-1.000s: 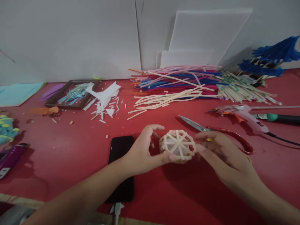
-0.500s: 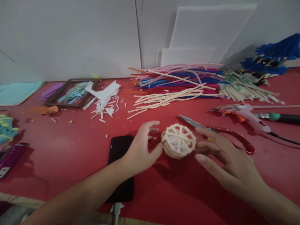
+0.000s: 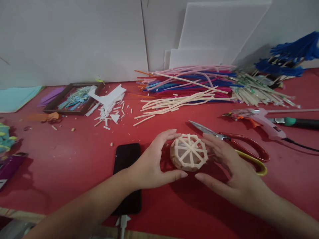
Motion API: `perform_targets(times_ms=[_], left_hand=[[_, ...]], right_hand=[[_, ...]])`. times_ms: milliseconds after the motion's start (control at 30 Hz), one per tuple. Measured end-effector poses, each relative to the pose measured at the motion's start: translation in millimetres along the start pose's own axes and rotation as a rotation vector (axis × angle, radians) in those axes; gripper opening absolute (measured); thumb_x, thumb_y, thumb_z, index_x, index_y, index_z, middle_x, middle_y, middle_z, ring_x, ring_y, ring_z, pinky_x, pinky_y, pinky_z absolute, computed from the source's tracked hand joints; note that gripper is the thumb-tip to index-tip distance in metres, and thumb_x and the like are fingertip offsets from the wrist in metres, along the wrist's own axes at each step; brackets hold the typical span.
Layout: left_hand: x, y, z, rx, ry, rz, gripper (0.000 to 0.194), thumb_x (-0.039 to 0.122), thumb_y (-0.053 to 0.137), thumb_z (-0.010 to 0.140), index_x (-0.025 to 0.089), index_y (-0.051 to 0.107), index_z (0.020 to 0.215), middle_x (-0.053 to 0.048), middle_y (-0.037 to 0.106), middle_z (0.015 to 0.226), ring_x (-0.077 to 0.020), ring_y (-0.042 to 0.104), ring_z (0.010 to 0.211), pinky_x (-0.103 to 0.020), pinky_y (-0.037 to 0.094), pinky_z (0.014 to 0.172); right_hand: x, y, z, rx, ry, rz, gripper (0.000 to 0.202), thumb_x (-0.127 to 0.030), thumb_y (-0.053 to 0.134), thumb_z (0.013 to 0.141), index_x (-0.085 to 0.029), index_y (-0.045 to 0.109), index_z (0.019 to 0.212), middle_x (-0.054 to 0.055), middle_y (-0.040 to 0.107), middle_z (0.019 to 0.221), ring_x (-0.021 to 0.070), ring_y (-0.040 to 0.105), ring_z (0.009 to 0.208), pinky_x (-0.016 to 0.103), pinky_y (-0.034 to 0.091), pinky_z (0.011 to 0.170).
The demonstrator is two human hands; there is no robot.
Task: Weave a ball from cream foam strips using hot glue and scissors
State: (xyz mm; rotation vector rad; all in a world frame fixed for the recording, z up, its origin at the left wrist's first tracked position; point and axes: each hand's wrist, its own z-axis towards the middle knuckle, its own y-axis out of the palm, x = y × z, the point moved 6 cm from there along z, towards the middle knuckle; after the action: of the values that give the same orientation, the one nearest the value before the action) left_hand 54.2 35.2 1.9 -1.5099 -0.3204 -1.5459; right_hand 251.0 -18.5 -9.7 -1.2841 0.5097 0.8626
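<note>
Between my two hands is a small round cream piece (image 3: 190,151), made of thin strips, with a wheel-like pattern of spokes on its top and a pale inside. My left hand (image 3: 156,161) curves round its left side, fingers behind it and thumb along the front lower edge. On the other side my right hand (image 3: 228,164) cups it, fingertips against its right edge and thumb in front. I cannot tell whether the piece touches the table. Scissors (image 3: 224,136) with red and yellow handles lie just beyond my right hand. A black phone (image 3: 127,159) lies partly under my left forearm.
Cream pipe cleaners (image 3: 174,103) and a coloured bundle (image 3: 189,79) lie at the back. A pink glue gun (image 3: 266,121) and a dark-handled tool (image 3: 302,122) sit at the right. White scraps (image 3: 111,99) and a brown frame (image 3: 72,111) are at the left.
Both hands have closed in round the cream piece, their thumbs coming together in front of it. Its spoked top has turned a little. The scissors' yellow handle now shows.
</note>
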Motion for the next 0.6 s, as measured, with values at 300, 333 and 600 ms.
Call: perform_targets(times_ms=[300,333,600], left_hand=[[3.1,-2.2,-0.8,0.092,0.073,0.042,0.078,0.037,0.083,0.079,0.023,0.042,0.144,-0.016,0.059,0.142,-0.031,0.061,0.13,-0.045,0.051,0.112],[4.4,-2.9,-0.9,0.104,0.092,0.063,0.077,0.037,0.083,0.079,0.023,0.044,0.143,-0.016,0.06,0.142,-0.0304,0.061,0.13,-0.045,0.051,0.112],[4.4,-6.4,1.5,0.085,-0.037,0.007,0.074,0.041,0.088,0.073,0.022,0.052,0.134,-0.014,0.065,0.132,-0.0291,0.065,0.12,-0.042,0.053,0.106]], right_hand=[[-1.7,-0.1,0.4,0.023,-0.03,-0.058,0.065,-0.052,0.067,0.088,-0.027,0.045,0.143,0.015,0.068,0.132,0.0294,0.074,0.107,0.044,0.065,0.086],[-2.3,-0.8,0.6,0.036,-0.031,-0.05,0.064,-0.052,0.068,0.088,-0.027,0.046,0.143,0.014,0.069,0.129,0.0284,0.074,0.104,0.043,0.065,0.085],[3.1,1.5,2.6,-0.064,0.093,0.123,0.067,-0.053,0.072,0.083,-0.026,0.049,0.14,0.014,0.067,0.134,0.0288,0.07,0.115,0.042,0.062,0.093]])
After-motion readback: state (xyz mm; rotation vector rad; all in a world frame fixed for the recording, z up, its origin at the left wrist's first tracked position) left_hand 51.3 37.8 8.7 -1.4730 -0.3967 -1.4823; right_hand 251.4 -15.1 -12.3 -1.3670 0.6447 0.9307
